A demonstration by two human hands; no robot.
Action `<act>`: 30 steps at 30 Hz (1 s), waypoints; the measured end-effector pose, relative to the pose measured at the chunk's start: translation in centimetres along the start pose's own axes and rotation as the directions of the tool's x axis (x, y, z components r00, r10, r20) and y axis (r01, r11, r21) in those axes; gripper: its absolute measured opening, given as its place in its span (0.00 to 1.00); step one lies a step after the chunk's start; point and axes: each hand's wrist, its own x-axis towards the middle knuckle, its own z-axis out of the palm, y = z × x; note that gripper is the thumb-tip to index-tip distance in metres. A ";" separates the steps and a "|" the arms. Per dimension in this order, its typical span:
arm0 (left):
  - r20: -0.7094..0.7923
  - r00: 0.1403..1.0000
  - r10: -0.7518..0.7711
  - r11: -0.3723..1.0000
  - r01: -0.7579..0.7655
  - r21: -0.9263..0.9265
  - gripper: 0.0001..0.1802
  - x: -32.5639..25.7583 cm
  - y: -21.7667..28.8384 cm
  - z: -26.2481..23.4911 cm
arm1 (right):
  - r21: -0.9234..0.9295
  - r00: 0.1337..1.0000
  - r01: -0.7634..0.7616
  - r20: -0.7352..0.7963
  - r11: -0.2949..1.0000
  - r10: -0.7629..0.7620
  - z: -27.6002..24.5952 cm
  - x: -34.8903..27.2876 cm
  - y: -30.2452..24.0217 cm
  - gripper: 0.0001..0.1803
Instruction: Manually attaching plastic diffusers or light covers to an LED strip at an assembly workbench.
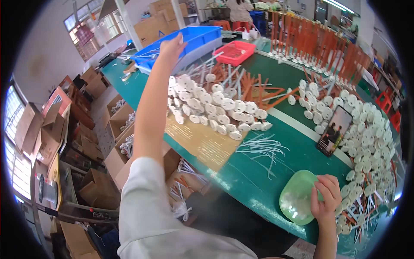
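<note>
Your left hand is stretched out above the near side of the blue bin, fingers drawn in; whether they pinch something is too small to tell. Your right hand curls at the right edge of the green bowl, thumb apart from the bent fingers; you may be steadying it, but a pinch inside can't be made out. The bowl sits by the worktop's near edge, probably for short reach. The white discs lie heads toward you, partly over a brown sheet, likely to keep them accessible. Your phone rests against the right-hand heap, screen facing you, presumably for viewing. Loose white strips lie between.
</note>
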 end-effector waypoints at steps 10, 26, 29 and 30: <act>0.072 0.989 -0.126 0.978 0.136 -0.156 0.29 -5.9 15.4 16.0 | -0.037 0.987 -0.096 0.124 0.995 0.100 0.0 0.0 -0.4 0.12; 0.053 0.913 0.404 0.873 -0.368 -0.320 0.08 -27.4 26.3 32.5 | -0.539 0.947 -0.066 0.231 0.840 0.223 -10.1 -3.5 -3.8 0.18; 0.103 0.899 0.425 0.866 -0.371 -0.334 0.09 -28.1 26.0 35.0 | -0.811 0.891 -0.304 -0.055 0.500 0.451 -16.1 -10.8 -2.5 0.22; 0.128 0.912 0.391 0.887 -0.335 -0.319 0.10 -27.9 26.2 35.5 | -0.870 0.836 -0.392 -0.202 0.299 0.509 -18.0 -12.5 -3.8 0.23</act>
